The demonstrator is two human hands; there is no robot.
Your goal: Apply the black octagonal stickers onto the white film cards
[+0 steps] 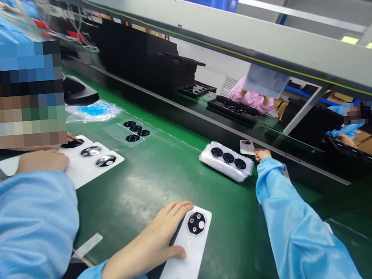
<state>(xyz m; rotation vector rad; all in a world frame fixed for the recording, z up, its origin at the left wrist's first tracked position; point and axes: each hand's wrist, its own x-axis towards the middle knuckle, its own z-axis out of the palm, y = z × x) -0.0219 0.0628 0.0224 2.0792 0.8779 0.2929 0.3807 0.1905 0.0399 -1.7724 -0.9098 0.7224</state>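
Note:
My left hand (158, 236) lies spread on a white panel (195, 255) at the front edge of the green table; a black octagonal piece with round holes sits at the panel's upper end. My right hand (263, 154) is stretched far forward, its fingers closed on the edge of a small white card (247, 146) with a dark round mark. Just left of that hand rests a stack of clear-wrapped sheets (226, 166) with three black discs on top.
A co-worker's hand (42, 161) rests on a white panel (88, 168) at the left. Behind it lie a sheet of black discs (135, 130) and a plastic bag (96, 110). A dark conveyor (177, 110) runs behind the table, with black trays (232, 110) beyond.

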